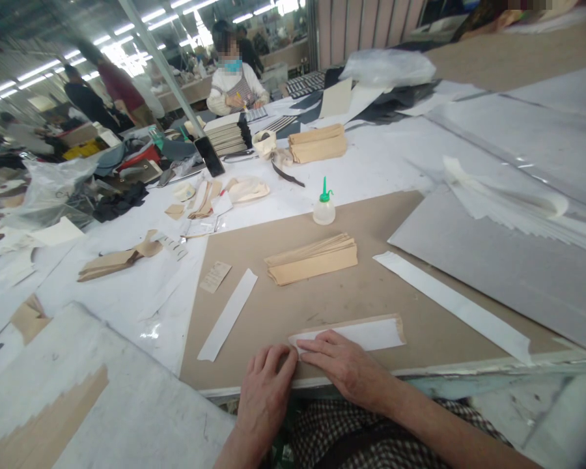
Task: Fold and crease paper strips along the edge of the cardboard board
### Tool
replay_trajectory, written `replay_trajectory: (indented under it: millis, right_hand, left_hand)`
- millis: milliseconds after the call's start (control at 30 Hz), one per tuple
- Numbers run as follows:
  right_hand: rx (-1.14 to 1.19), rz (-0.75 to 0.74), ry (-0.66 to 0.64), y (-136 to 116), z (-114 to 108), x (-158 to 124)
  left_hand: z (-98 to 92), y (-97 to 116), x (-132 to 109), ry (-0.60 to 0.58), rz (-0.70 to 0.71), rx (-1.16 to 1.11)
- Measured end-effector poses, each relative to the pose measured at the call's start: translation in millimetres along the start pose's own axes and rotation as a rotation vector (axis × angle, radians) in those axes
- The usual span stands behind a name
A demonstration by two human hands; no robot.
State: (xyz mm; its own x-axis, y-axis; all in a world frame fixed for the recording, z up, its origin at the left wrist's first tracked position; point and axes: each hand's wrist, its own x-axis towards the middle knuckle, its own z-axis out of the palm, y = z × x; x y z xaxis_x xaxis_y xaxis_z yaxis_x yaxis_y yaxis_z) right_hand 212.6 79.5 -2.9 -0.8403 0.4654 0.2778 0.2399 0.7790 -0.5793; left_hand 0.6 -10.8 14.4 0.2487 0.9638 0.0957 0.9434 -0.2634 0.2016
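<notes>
A white strip (pixel 378 333) lies along the board's near edge, over a tan strip (pixel 399 320) whose margin shows at the top and right end. At its left end is my left hand (pixel 269 374), fingers bent and pressed together on the corner; the thumb is mostly hidden. My right hand (pixel 344 365) rests across the white strip's left part, fingers stretched out and lying flat. Farther in is a fanned stack of tan strips (pixel 313 260). Other white strips lie at left (pixel 228 316) and right (pixel 452 303). Behind the stack stands a clear bottle with a green spout (pixel 324 210).
The brown board (pixel 234 254) lies on a white-covered table (pixel 258 212). A grey sheet with fanned white strips (pixel 508 215) is at right. Phone (pixel 209 156), tan bundle (pixel 317 143) and scraps lie farther back. A masked person (pixel 237 85) works across the table.
</notes>
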Motion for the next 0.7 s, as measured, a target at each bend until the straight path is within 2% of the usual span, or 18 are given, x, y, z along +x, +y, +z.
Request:
replay_trajectory:
  millis: [167, 467, 567, 700]
  right_hand:
    - [0.009, -0.001, 0.010, 0.0, -0.1, -0.4]
    - [0.008, 0.022, -0.015, -0.7, 0.5, -0.3]
    - [-0.003, 0.032, -0.016, -2.8, 1.1, -0.6]
    - [-0.034, 0.059, -0.007, -6.8, 4.2, -1.0]
  left_hand:
    - [-0.7, -9.7, 2.3, 0.100, -0.005, -0.286]
    - [2.2, -2.2, -4.1, 0.074, 0.062, -0.229]
    - [0.9, -3.2, -1.3, 0.095, 0.045, -0.336]
    - [-3.1, -3.9, 6.9, 0.150, -0.046, -0.526]
